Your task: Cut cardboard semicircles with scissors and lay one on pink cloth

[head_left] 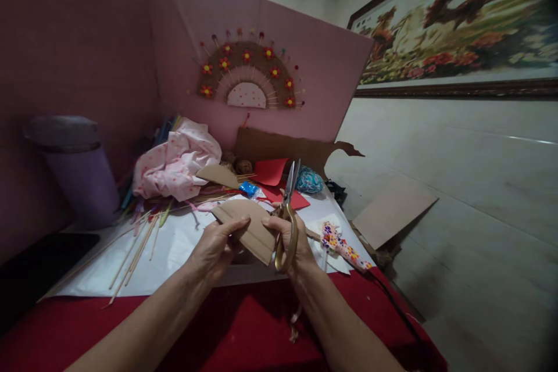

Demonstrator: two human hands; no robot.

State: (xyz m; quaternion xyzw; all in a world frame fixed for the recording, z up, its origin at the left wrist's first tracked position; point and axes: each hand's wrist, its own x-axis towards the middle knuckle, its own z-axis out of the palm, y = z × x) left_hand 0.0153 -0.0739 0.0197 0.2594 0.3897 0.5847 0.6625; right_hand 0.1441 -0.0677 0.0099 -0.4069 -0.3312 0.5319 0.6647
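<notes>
Near the centre of the frame, a half-round piece of cardboard (248, 226) is held above the surface between the person's two hands, its curved edge toward the top and its straight edge slanting down to the right. The left hand (215, 249) grips its left part, thumb on the upper face and the other fingers closed underneath. The right hand (301, 250) has its thumb against the right part of the piece and also holds the gold-handled scissors (286, 207), which point toward the top of the frame with blades slightly parted; how its other fingers sit behind the handles cannot be fully told.

Beyond the hands, a second half-round cardboard piece (218, 175) lies against a pink dotted cloth (178, 157), left of centre. Red sheets (269, 172) and a blue multicoloured yarn ball (310, 179) are just beyond the scissors, with a small blue packet (249, 188) nearby. Thin sticks (138, 250) spread over a white sheet (174, 270) at lower left. To the right of the right hand lies a flower-patterned glue gun (344, 247). In the upper centre, a flower-studded semicircular decoration (257, 53) is fixed to a pink board (322, 64).
</notes>
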